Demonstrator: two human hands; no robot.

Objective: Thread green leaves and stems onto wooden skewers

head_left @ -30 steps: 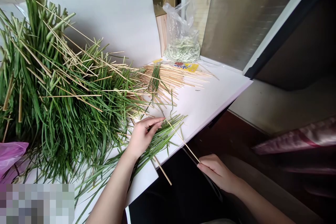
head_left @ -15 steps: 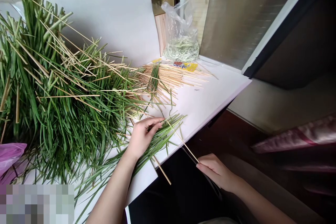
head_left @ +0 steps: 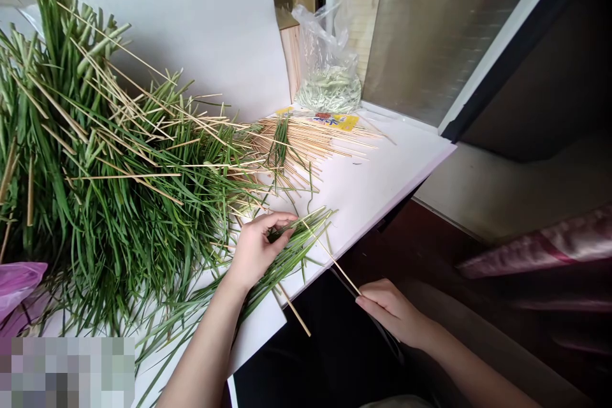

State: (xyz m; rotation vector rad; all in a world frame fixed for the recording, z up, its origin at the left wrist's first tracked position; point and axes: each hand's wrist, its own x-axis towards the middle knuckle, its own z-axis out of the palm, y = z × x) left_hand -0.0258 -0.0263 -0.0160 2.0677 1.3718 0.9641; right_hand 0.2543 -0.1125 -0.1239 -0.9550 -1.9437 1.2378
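Note:
Long green garlic chives (head_left: 282,268) lie in a loose bunch along the table's front edge. My left hand (head_left: 261,245) rests over the bunch, thumb and forefinger curved and a little apart. Beneath the palm, the other fingers are partly hidden. Off the table's edge, my right hand (head_left: 389,309) pinches the lower end of a thin bamboo skewer (head_left: 337,262). The skewer slants up and left, its tip at the upper end of the chives, close to my left fingertips. Another bamboo skewer (head_left: 294,311) sticks out from beneath the bunch over the edge.
A large heap of chives (head_left: 157,223) with skewers strewn on it fills the left. Behind the bunch lies a spread of bamboo skewers (head_left: 306,143). A clear plastic bag (head_left: 329,76) of pale strips stands at the back, and a pink bag (head_left: 19,287) sits at the left edge.
My left thumb and forefinger have parted slightly and drawn back a little from the skewer's tip. My right hand and its skewer have hardly moved.

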